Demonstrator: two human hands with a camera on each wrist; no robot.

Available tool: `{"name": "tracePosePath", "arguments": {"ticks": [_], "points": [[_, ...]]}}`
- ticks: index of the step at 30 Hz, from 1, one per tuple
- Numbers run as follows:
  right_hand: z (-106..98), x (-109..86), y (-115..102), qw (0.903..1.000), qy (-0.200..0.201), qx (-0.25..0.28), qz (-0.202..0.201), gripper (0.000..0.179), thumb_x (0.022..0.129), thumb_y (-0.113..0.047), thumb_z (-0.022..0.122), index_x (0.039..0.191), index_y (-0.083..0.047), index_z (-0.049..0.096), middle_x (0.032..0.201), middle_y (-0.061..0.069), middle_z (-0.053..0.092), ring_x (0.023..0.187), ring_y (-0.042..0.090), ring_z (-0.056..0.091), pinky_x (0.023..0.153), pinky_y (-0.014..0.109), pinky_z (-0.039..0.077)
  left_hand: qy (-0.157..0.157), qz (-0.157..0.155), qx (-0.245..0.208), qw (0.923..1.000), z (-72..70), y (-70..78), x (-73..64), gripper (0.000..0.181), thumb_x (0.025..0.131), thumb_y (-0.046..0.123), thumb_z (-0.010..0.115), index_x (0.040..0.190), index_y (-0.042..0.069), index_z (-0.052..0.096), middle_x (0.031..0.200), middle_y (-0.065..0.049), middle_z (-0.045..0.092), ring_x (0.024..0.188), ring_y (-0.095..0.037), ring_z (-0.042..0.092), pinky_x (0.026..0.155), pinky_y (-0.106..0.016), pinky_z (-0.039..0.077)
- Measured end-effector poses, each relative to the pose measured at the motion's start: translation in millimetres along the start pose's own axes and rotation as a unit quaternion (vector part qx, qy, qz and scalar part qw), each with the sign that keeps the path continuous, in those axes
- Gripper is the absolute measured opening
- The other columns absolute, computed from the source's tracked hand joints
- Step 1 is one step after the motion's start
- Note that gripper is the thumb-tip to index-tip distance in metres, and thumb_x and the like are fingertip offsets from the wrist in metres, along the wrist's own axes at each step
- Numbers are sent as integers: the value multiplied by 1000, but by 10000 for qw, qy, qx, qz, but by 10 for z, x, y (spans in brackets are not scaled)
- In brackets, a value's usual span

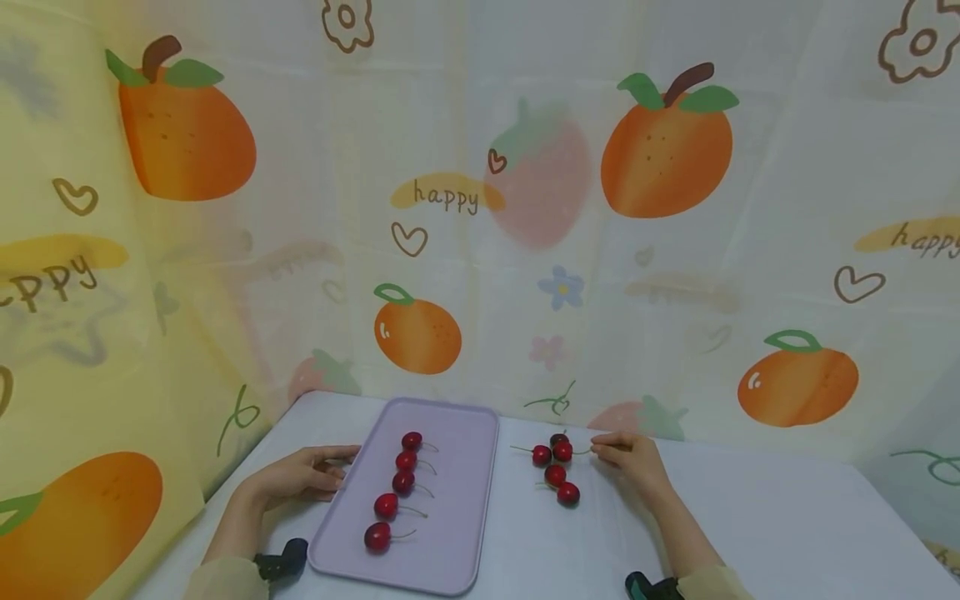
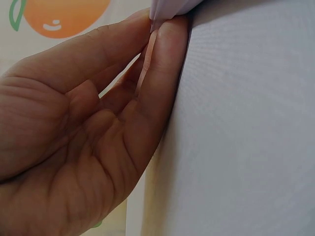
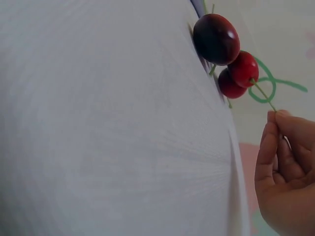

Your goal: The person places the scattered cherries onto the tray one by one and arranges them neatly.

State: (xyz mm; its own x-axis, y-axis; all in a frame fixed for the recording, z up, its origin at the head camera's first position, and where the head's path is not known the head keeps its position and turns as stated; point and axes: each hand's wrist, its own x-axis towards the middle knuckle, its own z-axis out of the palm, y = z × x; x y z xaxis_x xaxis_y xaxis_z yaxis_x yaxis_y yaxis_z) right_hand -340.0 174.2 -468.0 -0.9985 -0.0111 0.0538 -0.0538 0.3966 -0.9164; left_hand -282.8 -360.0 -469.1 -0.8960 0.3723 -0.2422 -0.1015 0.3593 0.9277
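My right hand [image 1: 634, 468] pinches the thin green stem of a red cherry [image 1: 562, 452] between thumb and fingertips. In the right wrist view that cherry [image 3: 244, 69] hangs from its stem, close to other dark red cherries. Several loose cherries [image 1: 567, 494] lie around it on the white table. At the left edge of a pale purple tray [image 1: 457, 533], my left hand [image 1: 294, 479] grips the rim; its fingertips meet the rim in the left wrist view. A column of several cherries [image 1: 403, 482] lies on the tray, their stems pointing right.
The white tabletop [image 1: 780, 525] stretches to the right of my right hand. Behind it hangs a curtain [image 1: 510, 317] printed with oranges and strawberries, and a yellowish stretch [image 1: 82, 400] of it borders the left side. Dark bands [image 1: 282, 561] circle both wrists.
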Motion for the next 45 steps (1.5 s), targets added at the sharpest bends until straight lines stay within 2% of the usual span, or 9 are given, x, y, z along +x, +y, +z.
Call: {"name": "tracePosePath", "arguments": {"ticks": [4,9,20,26,36,45], "points": [[12,2,-15,9998,59,210,4,23,92,-7,65,112,5,71,110,13,73,89,4,68,81,20,58,19,-27,26,10000,11,13,1,69,91,8,62,152,0,32,115,-9,53,94,-14,54,79,-22,56],[38,-5,-75,9984,138,494,-219,24,90,-2,65,112,9,69,105,13,74,81,-3,65,77,17,57,10,-4,48,10000,13,23,-5,69,91,9,62,152,-1,32,121,-10,53,95,-14,54,80,-23,56],[130,-15,-208,9969,275,682,-281,28,87,-2,70,111,12,68,98,11,75,77,-5,64,74,15,56,-5,24,16,10000,8,9,-7,69,91,10,63,152,-1,32,129,-13,51,96,-14,54,80,-23,56],[192,-5,-246,9971,257,667,-246,26,88,-3,69,112,9,69,105,15,73,81,1,67,77,18,58,-15,50,0,10000,4,-1,-6,69,91,10,63,152,-1,31,130,-12,51,95,-13,54,80,-23,56],[325,-17,-365,9981,280,526,-167,24,89,-6,70,110,5,72,108,18,72,90,20,71,79,24,59,-6,1,-16,10000,8,4,1,68,92,9,62,152,0,31,123,-10,52,94,-13,55,80,-23,57],[456,-23,-482,9989,225,411,-75,23,90,-12,69,110,-2,73,109,14,73,89,14,66,86,28,58,-39,31,-8,10000,-1,-10,13,68,92,8,61,152,-1,31,117,-8,53,94,-13,54,80,-23,57]]}}
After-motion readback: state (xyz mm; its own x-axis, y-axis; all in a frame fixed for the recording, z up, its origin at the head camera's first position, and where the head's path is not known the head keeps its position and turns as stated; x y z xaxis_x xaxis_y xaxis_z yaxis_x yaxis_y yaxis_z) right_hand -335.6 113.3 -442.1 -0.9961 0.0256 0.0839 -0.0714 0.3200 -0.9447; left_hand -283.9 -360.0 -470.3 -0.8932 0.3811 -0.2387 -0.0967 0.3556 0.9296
